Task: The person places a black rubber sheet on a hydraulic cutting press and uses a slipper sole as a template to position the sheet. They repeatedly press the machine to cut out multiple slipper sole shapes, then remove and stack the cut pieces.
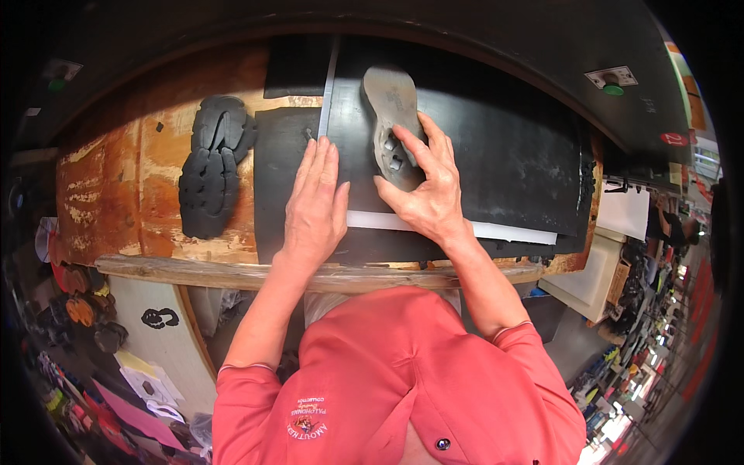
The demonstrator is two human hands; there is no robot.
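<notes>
A grey, sole-shaped cutting die [389, 93] lies on a large black sheet [504, 147], with cut-outs near its lower end. My right hand [430, 186] grips that lower end, thumb on the left side and fingers curled over the right side. My left hand [312, 198] rests flat on the black material, fingers stretched out. Its fingertips touch the lower end of a narrow pale strip [328, 89] that runs away from me. Below the hands, a white strip [511, 233] shows along the sheet's near edge, partly covered by my right hand.
A black shoe sole [213, 167] sits on the worn wooden board [116, 186] at left. Overhead, a dark machine beam [535, 39] spans the far side, with green buttons [613, 89] at its ends. A wooden rail [194, 273] edges the near side. Shelves and clutter stand either side.
</notes>
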